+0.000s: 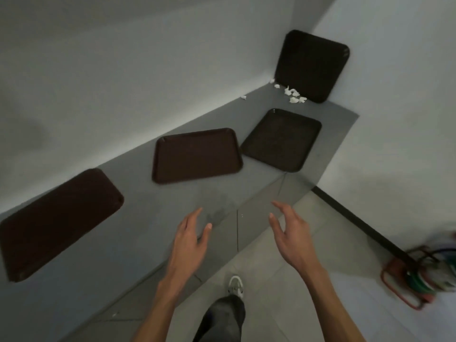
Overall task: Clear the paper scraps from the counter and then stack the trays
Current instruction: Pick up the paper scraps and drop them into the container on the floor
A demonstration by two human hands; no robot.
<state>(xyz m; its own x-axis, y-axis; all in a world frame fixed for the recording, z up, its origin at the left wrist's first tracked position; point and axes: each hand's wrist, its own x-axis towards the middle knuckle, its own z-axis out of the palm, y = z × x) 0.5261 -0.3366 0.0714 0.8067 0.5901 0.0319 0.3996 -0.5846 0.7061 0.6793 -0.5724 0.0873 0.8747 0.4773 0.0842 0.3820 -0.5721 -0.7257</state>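
Several dark brown trays are on the grey counter (187, 213). One tray (56, 223) lies at the near left, one (195, 155) in the middle, one (281, 139) further right. Another tray (312, 65) leans upright against the wall in the far corner. White paper scraps (293, 95) lie scattered at the foot of that leaning tray. My left hand (190, 240) hovers over the counter's front edge, fingers relaxed and empty. My right hand (288, 233) is held beside it, off the counter's edge, also empty with fingers spread.
White walls enclose the counter at the back and right. The tiled floor (283, 280) lies below, with my shoe (235, 285) on it. A red-framed stand with coloured hoses (429, 275) sits on the floor at the right.
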